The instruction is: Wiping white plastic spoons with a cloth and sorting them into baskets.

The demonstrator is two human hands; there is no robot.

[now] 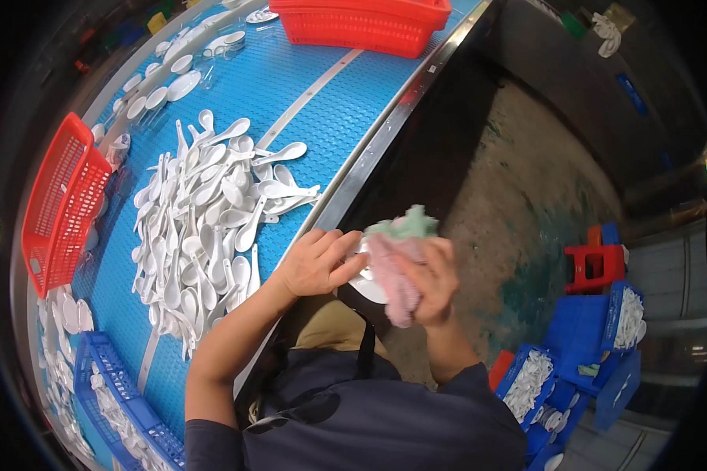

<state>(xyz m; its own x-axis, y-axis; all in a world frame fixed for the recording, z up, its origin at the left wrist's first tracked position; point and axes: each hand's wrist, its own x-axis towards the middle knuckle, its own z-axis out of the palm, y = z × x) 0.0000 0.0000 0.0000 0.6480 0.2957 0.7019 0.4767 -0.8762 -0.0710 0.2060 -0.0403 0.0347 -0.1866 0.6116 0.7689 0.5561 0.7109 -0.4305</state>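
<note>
A large heap of white ceramic soup spoons point(204, 228) lies on the blue perforated tabletop point(306, 86). To the left of the heap, a red plastic mesh basket point(59, 208) stands tilted at the tabletop's edge. Beyond the heap, at the far end, sits a second red plastic basket point(365, 23), with small white round dishes point(157, 90) in a row along the far left edge. Nearer than the heap, at lower left, a blue plastic crate point(122, 400) holds more white ware. Well to the right of the heap, on the floor, stand a red plastic stool point(595, 267) and blue plastic bins point(526, 381) filled with white spoons.
</note>
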